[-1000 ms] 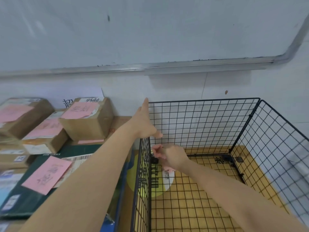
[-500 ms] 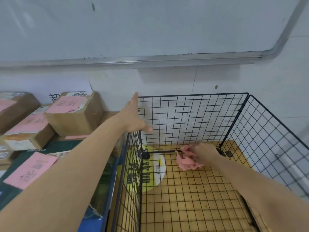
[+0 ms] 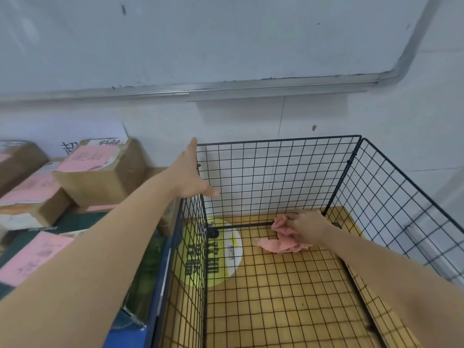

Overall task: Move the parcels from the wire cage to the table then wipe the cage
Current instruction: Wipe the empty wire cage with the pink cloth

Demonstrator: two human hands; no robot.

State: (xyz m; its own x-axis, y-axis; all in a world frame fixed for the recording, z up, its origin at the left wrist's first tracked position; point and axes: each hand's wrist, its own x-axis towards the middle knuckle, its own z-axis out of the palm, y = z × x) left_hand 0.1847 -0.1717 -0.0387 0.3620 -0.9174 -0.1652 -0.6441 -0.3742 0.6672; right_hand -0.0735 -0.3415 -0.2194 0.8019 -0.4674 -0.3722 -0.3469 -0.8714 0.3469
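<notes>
The parcels [image 3: 100, 177] sit stacked at left, just outside the wire cage [image 3: 276, 172]. My left hand [image 3: 190, 177] stays where it was, fingers straight and thumb splayed, braced on the cage's far-left top corner. The pink cloth [image 3: 281, 241] has slid right along the cage floor's far edge. My right hand [image 3: 308, 227] grips it bunched, palm down, near the far-right corner.
</notes>
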